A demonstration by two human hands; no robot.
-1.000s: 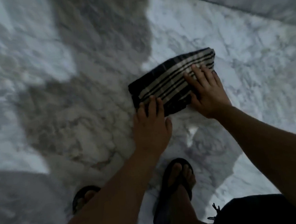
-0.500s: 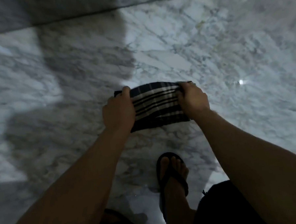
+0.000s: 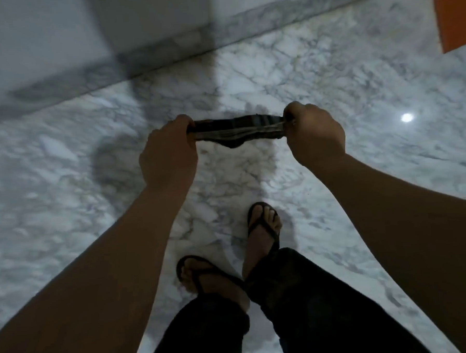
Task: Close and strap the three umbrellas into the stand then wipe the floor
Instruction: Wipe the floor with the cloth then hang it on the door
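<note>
A dark striped cloth (image 3: 237, 133) hangs in the air above the marble floor (image 3: 65, 185), stretched edge-on between both hands. My left hand (image 3: 168, 152) grips its left end with curled fingers. My right hand (image 3: 314, 134) grips its right end the same way. The cloth sags a little in the middle. No umbrellas and no stand are in view.
A marble skirting (image 3: 165, 47) and a pale wall (image 3: 43, 32) run along the far side. An orange panel (image 3: 455, 10) stands at the top right. My sandalled feet (image 3: 264, 223) and dark trousers (image 3: 301, 307) are below the hands. A light reflection (image 3: 407, 117) shines on the floor.
The cloth lay flat on the floor under both palms; both hands gripped its ends and lifted it off the floor. The view rose as I stood up.
</note>
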